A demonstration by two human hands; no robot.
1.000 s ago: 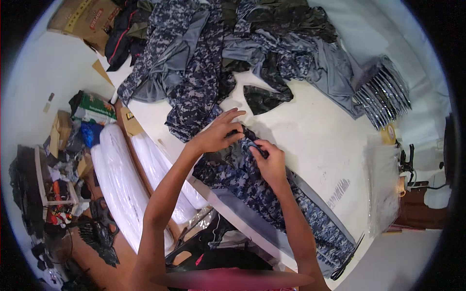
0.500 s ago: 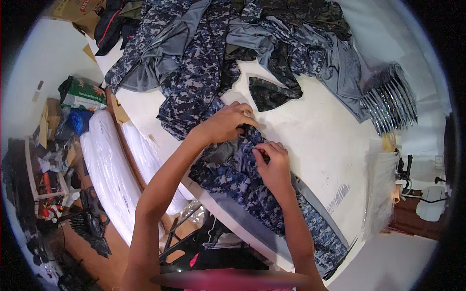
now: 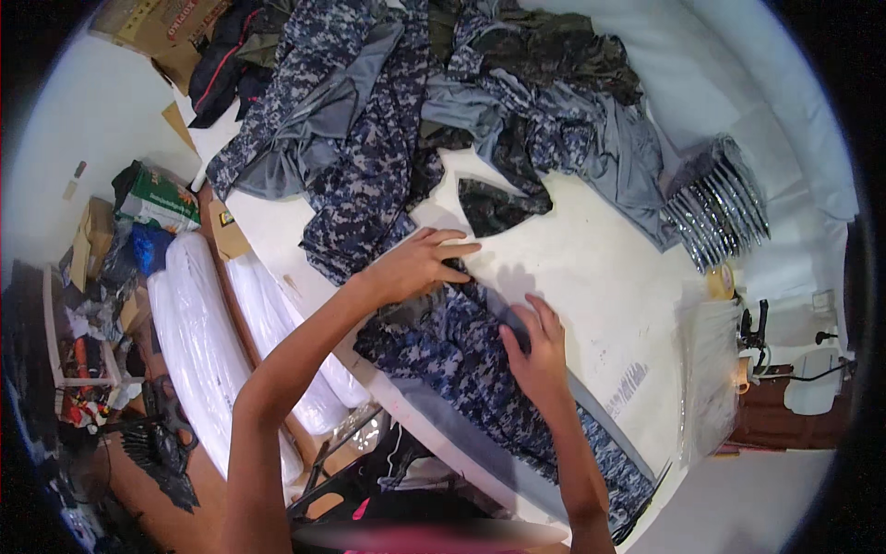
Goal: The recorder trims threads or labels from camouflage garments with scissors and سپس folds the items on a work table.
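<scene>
On the bench: white top point(image 3: 600, 277), w/ a blue digital-camo garment point(image 3: 461, 360) laid along the near edge, running from mid-bench down to the right.
Left hand: point(image 3: 420, 266) flat on the upper end of the camo garment, fingers stretched out toward the right, palm down. Not gripping anything afaict, just pressing.
Right hand: point(image 3: 540, 351) also flat and spread, resting on the garment a bit lower and to the right of the left one, fingers pointing up-left. Nothing clenched in it.
Hands rel. to each other: near, not touching, both on the same piece of cloth.
Small dark scrap: point(image 3: 494, 205) camo cutout lying alone on the white top, just beyond my left hand's fingertips, apart from them.
Back of bench: big heap of camo + grey fabric point(image 3: 415, 102), all rumpled.
Right side: fanned stack of grey striped pieces point(image 3: 720, 208), and a clear plastic bag point(image 3: 711, 379) near the bench edge.
Left, below bench: two white fabric rolls point(image 3: 198, 342), side by side, floor clutter beyond them.
</scene>
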